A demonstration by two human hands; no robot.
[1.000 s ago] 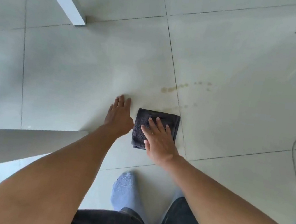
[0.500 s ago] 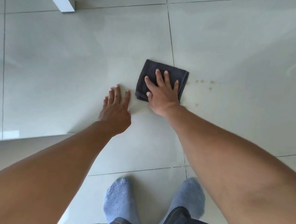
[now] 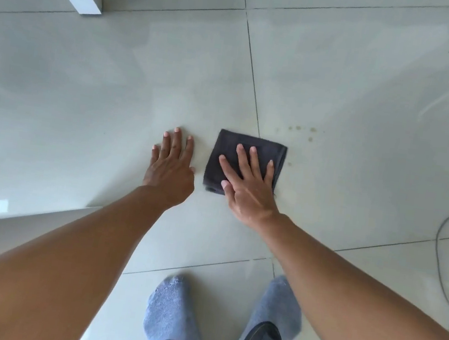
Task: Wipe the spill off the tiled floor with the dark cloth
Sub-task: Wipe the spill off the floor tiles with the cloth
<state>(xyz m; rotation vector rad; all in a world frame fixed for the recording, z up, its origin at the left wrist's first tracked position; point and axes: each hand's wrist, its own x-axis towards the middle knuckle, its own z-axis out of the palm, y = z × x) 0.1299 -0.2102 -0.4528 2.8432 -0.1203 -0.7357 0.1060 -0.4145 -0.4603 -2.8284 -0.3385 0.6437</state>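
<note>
The left hand [image 3: 171, 167] lies flat on the tiled floor [image 3: 84, 100], fingers straight and close together, holding nothing. Just to its right, not touching it, the folded dark cloth [image 3: 245, 151] lies on the floor across a grout line, with the right hand [image 3: 247, 184] pressed flat on top, fingers spread. A few brownish spill spots [image 3: 305, 132] sit just beyond the cloth's far right corner.

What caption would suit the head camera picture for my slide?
Right hand presses a folded dark cloth flat on the tiled floor beside brownish spill drops; left hand braces alongside.
</note>
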